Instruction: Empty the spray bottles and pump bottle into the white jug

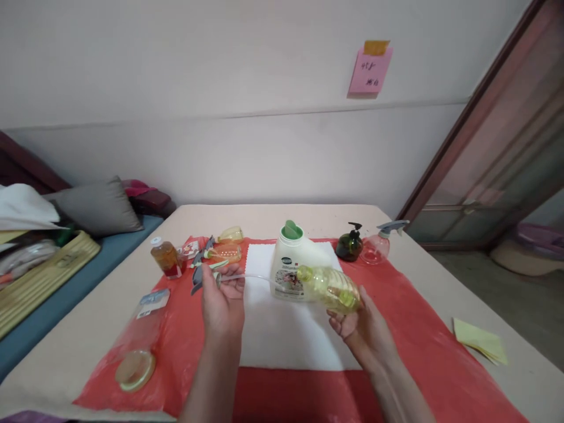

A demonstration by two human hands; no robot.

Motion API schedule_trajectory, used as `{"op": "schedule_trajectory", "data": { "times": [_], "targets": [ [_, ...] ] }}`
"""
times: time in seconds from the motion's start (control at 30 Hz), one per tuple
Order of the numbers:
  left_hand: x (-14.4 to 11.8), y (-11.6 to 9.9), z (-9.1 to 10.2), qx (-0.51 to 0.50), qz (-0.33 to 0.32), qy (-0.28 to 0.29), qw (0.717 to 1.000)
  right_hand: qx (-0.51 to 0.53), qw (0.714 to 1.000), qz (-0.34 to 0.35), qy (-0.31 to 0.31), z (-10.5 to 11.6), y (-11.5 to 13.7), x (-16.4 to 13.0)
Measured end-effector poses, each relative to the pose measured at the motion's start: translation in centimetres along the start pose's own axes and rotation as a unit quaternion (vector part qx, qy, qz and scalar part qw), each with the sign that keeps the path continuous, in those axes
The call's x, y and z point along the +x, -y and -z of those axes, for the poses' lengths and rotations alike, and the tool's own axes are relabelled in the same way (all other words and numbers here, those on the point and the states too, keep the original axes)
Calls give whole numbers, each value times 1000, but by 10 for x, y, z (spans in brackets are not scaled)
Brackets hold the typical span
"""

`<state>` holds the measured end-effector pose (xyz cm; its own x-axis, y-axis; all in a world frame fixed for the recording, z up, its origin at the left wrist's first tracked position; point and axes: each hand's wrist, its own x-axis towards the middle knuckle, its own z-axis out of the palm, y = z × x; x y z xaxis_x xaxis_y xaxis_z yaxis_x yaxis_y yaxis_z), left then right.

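1. Head view: your left hand pinches a grey spray head near its collar, with the clear tube reaching toward the table's right edge.
2. Your right hand grips the yellow bottle by its base end, raised over the table's middle and tilted on its side, neck toward the tube; you cannot tell whether the tube's tip touches it.
3. Behind both, a white jug with a green cap stands on a white sheet, which lies on red plastic over the table.
4. Toward the table's far right corner you have a dark green pump bottle and, just beside it, a pink spray bottle.
5. An amber bottle stands by the left edge; a round lid lies toward the near left corner.
6. Yellow notes lie by the right edge.
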<state>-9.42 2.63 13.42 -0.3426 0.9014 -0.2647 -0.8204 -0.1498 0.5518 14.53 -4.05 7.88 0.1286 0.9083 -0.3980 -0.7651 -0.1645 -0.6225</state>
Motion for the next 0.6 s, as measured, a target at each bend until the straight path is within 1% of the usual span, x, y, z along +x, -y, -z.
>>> {"op": "schedule_trajectory", "data": {
  "times": [0.1, 0.17, 0.3, 0.47, 0.6],
  "targets": [
    [2, 0, 0, 13, -16, -31, 999, -5, 1000, 2, 12, 4, -15, 0],
    [4, 0, 1, 26, -28, -30, 999, -6, 1000, -3, 19, 4, -18, 1],
    [5, 4, 3, 39, -25, -23, 999, -16, 1000, -9, 26, 8, -18, 2],
    [4, 5, 1, 43, -43, -27, 998, -51, 999, 5, 8, 15, -18, 2],
    [3, 7, 0, 46, -45, -24, 998, -71, 997, 11, 7, 14, -18, 1]
  ]
}}
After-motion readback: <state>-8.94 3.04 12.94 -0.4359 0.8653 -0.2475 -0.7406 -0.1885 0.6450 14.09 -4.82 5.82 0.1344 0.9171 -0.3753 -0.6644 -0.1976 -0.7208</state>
